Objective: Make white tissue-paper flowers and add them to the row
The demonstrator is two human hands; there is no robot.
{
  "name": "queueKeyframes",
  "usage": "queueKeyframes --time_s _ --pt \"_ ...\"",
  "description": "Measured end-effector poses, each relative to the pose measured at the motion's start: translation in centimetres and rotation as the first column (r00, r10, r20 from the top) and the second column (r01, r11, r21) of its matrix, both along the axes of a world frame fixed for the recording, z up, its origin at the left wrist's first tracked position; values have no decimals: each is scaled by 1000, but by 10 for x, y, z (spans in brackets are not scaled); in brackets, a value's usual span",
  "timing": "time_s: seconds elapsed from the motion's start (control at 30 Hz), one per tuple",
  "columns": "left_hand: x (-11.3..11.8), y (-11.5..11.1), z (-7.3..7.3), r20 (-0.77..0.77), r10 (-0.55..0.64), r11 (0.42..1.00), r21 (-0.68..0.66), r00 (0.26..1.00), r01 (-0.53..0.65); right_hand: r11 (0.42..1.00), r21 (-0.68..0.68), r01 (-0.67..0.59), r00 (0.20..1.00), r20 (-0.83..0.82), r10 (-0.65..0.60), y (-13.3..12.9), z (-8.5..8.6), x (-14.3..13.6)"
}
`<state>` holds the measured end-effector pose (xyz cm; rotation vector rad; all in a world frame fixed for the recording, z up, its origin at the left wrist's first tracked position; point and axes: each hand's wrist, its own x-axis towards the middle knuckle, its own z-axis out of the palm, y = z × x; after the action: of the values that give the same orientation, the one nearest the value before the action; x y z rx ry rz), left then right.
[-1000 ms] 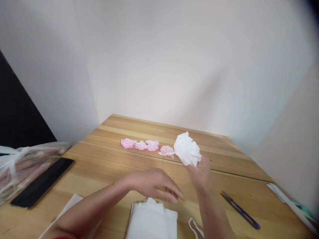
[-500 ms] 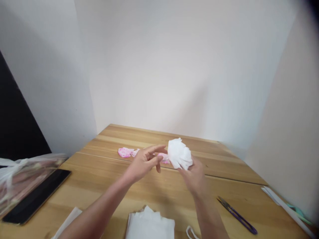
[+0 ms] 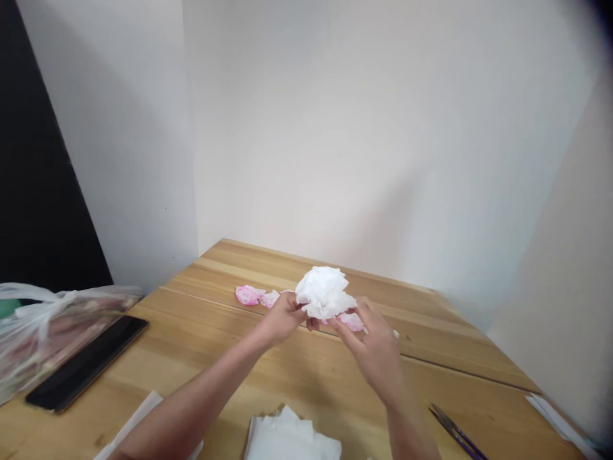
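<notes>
Paper puff, white and ruffled, is up above the counter, now pinched from both sides: left hand has come in to grip its left underside, right hand grips the lower right edge. So it's supported two-handed, no longer right only. Pink-edged pieces lie behind; white stack sits nearer, snips off right.
</notes>
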<state>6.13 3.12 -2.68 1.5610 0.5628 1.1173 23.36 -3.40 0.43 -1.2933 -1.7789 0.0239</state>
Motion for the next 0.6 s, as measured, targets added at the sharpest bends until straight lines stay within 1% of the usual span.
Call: queueKeyframes --time_s 0.07,0.13,0.2,0.27,0.37,0.47,0.53,0.6 --pt "1 2 -2 -12 -8 999 47 1000 8 997 -59 -46 999 -2 46 4 -2 3" --pt "1 2 -3 -26 -24 989 142 999 27 990 -125 -71 997 -7 71 7 -5 6" --pt "1 1 -2 -44 -29 974 223 999 38 982 -177 -69 998 -22 67 7 -7 6" --pt "0 0 -2 -59 -28 963 266 998 43 977 -202 -70 997 -37 64 6 -8 4" --pt "0 0 -5 -60 -48 949 308 997 64 972 -190 -134 991 -49 127 4 -9 1" --pt "1 0 -9 -63 -53 953 294 997 69 971 -157 -180 981 -103 165 3 -10 -1" --pt "1 0 -10 -79 -42 962 264 996 62 977 -131 -170 979 -140 151 3 -11 0" --pt "1 0 -10 -108 -19 960 276 994 49 985 -114 -132 983 -146 115 2 -11 0"
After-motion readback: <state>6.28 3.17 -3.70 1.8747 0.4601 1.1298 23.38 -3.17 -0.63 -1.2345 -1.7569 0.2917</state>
